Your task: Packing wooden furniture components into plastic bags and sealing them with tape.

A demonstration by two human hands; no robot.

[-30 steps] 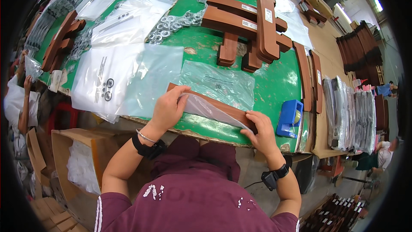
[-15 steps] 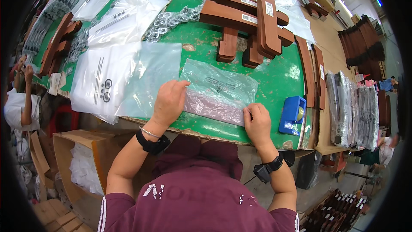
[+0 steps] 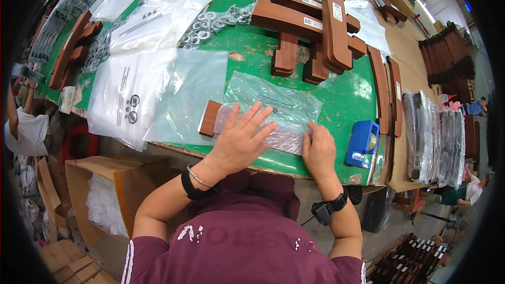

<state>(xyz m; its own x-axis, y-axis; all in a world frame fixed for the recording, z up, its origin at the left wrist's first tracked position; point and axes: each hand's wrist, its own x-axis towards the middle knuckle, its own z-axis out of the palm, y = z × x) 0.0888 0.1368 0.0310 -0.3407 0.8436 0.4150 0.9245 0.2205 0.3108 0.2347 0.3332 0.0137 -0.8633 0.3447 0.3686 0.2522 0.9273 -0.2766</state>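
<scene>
A clear plastic bag point(image 3: 284, 97) with dark print lies on the green table in front of me. Along its near side runs a long pinkish piece point(image 3: 284, 139) under wrinkled film. The bare brown end of a wooden part point(image 3: 210, 118) sticks out at the left; how it continues beneath my hand is hidden. My left hand point(image 3: 244, 139) lies flat on the film with its fingers spread. At the right end of the bag, my right hand point(image 3: 320, 150) is closed on the edge, thumb and fingers close together.
Large clear printed bags point(image 3: 131, 94) lie to the left. Brown wooden parts point(image 3: 336, 26) are stacked crosswise at the far side. A blue tape dispenser point(image 3: 362, 144) stands right of my hand. Below the table's left edge sits a cardboard box point(image 3: 100, 165). Another person's arms point(image 3: 23, 110) show at far left.
My left hand has moved right from the left end onto the film and its fingers have spread. The wooden end now shows. My right hand stays at the right end.
</scene>
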